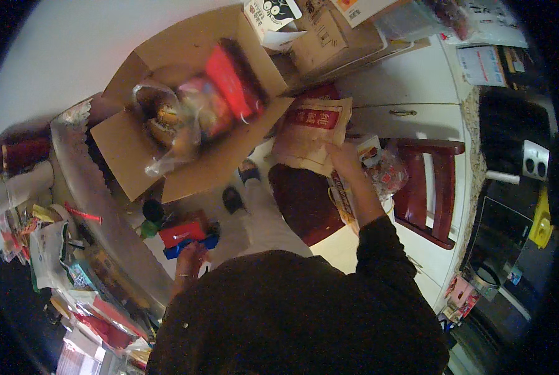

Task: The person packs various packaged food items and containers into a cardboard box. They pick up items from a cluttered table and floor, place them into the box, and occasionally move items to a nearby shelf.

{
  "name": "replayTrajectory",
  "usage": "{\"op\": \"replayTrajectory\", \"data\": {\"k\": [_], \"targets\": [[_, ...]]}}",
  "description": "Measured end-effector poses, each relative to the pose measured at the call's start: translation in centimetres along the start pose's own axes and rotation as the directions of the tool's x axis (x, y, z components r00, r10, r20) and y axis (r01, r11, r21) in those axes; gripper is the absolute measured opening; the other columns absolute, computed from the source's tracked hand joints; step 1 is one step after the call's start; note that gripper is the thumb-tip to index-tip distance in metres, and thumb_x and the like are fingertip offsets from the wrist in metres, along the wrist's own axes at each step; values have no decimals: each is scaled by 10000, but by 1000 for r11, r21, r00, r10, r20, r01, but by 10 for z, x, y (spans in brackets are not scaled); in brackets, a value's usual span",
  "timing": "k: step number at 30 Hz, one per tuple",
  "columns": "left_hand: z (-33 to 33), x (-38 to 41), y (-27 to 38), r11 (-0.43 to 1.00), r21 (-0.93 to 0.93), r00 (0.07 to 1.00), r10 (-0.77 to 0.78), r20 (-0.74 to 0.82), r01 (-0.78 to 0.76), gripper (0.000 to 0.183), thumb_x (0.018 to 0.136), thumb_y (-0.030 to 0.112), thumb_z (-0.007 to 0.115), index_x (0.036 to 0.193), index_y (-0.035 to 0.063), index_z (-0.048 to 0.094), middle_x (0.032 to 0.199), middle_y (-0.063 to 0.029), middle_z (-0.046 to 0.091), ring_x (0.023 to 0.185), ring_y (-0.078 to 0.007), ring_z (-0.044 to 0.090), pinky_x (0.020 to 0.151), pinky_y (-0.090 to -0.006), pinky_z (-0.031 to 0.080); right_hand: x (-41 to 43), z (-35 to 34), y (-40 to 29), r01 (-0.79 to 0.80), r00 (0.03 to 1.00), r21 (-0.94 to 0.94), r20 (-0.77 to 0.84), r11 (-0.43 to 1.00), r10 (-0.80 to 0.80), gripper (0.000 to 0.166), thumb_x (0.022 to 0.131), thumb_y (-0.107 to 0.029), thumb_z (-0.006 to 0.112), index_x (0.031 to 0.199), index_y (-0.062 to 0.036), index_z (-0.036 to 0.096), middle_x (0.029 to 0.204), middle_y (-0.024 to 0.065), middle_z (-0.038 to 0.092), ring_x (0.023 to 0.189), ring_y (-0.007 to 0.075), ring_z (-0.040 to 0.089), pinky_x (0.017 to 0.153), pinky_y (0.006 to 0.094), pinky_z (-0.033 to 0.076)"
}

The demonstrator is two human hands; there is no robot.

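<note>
My right hand [342, 159] grips the lower edge of a brown paper bag [307, 133] with a red printed panel, held above a dark red wooden chair seat [303, 201]. At the lower left, my left hand [192, 258] is at the edge of a blue item [199, 246] beside a red box [182, 233]; its fingers are too blurred to tell a grip. Ahead stands an open cardboard box [204, 173]. In it lie a clear plastic bag with brownish food [167, 117] and a bright red package [235, 82], both blurred.
A chair backrest [429, 187] and a clear bag of red-marked packets [386, 173] are at the right. White cabinets [401, 89] run behind them. More cartons [319, 42] stand at the top. Packages crowd the surface at the left, beside a cloth-covered edge [80, 159].
</note>
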State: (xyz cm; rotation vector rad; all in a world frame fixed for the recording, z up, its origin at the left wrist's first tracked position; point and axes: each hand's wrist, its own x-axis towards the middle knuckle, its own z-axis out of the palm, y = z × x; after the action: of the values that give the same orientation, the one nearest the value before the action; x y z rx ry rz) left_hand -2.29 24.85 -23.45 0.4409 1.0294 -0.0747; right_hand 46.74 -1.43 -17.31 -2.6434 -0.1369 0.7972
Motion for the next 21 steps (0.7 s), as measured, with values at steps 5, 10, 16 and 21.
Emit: {"op": "replayTrajectory", "data": {"k": [5, 10, 16, 21], "targets": [[-25, 7, -14, 998, -60, 997, -8, -82, 3, 338, 822, 287, 653, 1059, 72, 545, 981, -98, 614, 887, -257, 595, 757, -418, 494, -85, -109, -47, 74, 994, -94, 88, 993, -66, 450, 776, -349, 612, 911, 80, 644, 765, 144, 662, 722, 229, 640, 675, 347, 485], [-52, 19, -25, 995, -99, 995, 0, -98, -9, 353, 821, 262, 648, 1096, 67, 541, 1009, -127, 625, 910, -278, 606, 767, -441, 506, -171, -195, -122, 110, 983, 229, 117, 967, -139, 352, 777, -257, 646, 930, 60, 653, 818, 118, 670, 758, 180, 637, 676, 332, 493], [-30, -1, -14, 997, -57, 958, 38, -283, -57, 348, 847, 251, 614, 1126, 59, 535, 998, -126, 625, 878, -269, 618, 749, -421, 516, -197, -223, -188, 289, 956, 323, -45, 901, -291, 330, 786, -249, 645, 933, 46, 654, 829, 103, 666, 747, 156, 623, 674, 302, 490], [-40, -14, -18, 987, -129, 970, 59, -235, -92, 311, 850, 244, 597, 1092, 53, 547, 964, -111, 624, 853, -259, 613, 715, -398, 520, -106, -177, -233, 475, 822, 328, 164, 816, -545, 382, 812, -280, 629, 1025, 38, 627, 887, 64, 653, 786, 125, 602, 700, 293, 490]]}}
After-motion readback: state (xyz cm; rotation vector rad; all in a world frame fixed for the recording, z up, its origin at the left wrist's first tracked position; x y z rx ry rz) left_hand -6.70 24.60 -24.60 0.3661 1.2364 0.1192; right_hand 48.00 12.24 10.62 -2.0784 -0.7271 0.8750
